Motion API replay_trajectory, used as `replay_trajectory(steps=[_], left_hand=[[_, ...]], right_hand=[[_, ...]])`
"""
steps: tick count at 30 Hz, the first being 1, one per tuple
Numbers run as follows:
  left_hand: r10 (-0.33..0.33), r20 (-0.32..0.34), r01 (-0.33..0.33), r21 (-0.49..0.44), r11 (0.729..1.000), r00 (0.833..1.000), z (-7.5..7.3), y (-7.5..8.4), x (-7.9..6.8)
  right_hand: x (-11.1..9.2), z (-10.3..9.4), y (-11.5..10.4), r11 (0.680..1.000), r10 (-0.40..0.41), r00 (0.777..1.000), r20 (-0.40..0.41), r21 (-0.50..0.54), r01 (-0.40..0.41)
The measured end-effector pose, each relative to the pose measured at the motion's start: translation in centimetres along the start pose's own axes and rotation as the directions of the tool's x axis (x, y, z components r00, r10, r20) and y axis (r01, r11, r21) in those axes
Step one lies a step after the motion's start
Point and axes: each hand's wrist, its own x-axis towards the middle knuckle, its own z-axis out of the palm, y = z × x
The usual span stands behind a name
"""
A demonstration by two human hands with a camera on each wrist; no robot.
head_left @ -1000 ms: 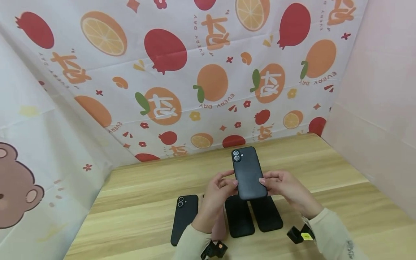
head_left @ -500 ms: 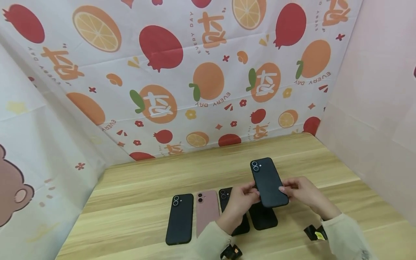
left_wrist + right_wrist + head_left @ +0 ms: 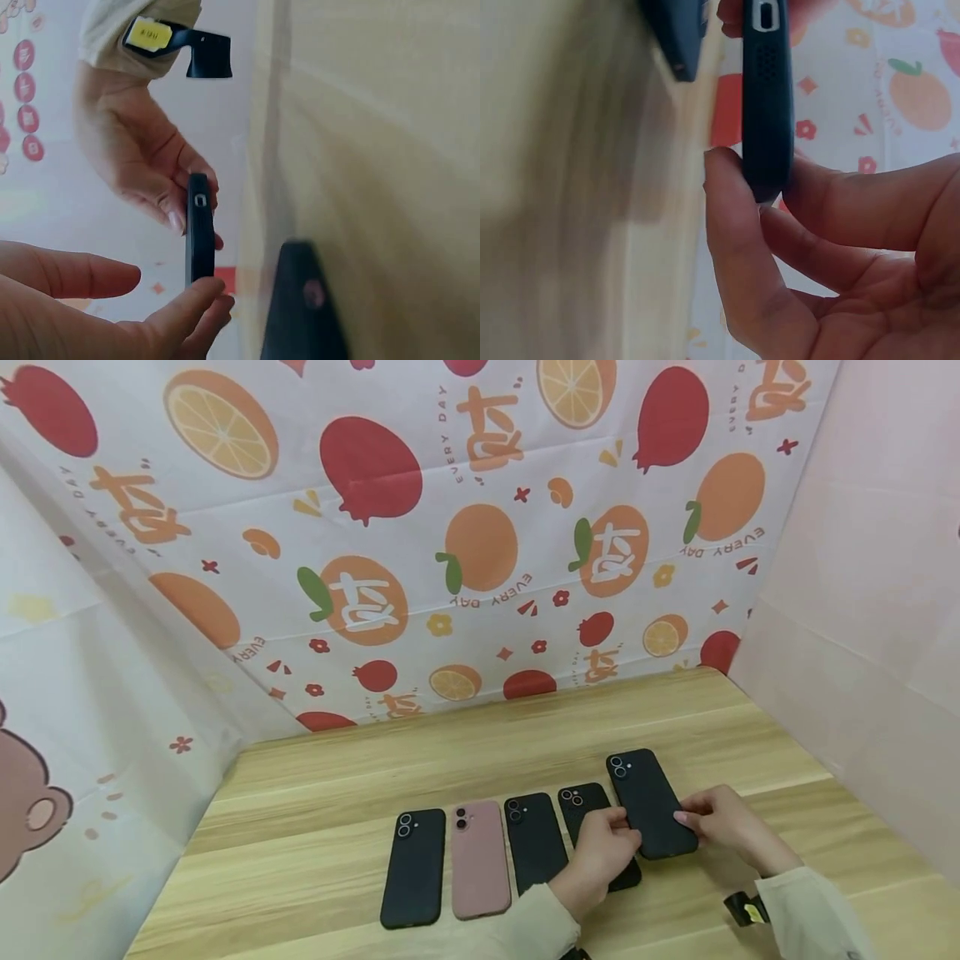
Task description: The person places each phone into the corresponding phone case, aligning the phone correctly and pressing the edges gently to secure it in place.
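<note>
My right hand [image 3: 731, 827] pinches the right edge of a black phone [image 3: 651, 802], back upward and two camera lenses at its top left. In the right wrist view, thumb and finger grip opposite faces of the phone [image 3: 767, 105] beside its charging port. My left hand [image 3: 600, 860] touches the left edge with its fingertips. The left wrist view shows its thumb lifted off the phone [image 3: 199, 225], which hangs slightly tilted just above the table. Under my left hand lies another black phone [image 3: 583, 797], partly hidden.
Further left on the wooden table [image 3: 300, 827], a black phone [image 3: 536, 839], a pink phone [image 3: 480, 860] and another black phone [image 3: 414, 868] lie in a row. A fruit-print cloth [image 3: 480, 635] hangs behind the table; a pale wall [image 3: 862, 635] bounds the right side.
Both hands have carried the black phone to the right and lowered it toward the table, past the row's right end. The pink and black phones once covered by my left arm now show.
</note>
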Motion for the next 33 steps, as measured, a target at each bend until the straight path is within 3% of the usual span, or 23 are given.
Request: replay_trajectory(steps=[14, 23, 33], left_hand=[[-0.067, -0.006, 0.067, -0.005, 0.998, 0.998, 2.7, -1.3, -0.4], [-0.051, -0.014, 0.051, 0.048, 0.998, 0.999, 3.3, -1.5, -0.5], [-0.041, -0.030, 0.043, 0.084, 0.996, 0.999, 3.9, -1.7, -0.8]], right_hand=[[0.6, 0.6, 2.1, 0.999, 0.018, 1.000, -0.022, -0.035, -0.019], [0.8, 0.9, 2.8, 0.994, -0.022, 0.997, -0.070, -0.110, 0.014], [0.8, 1.5, 2.7, 0.987, -0.017, 0.990, -0.137, -0.160, -0.005]])
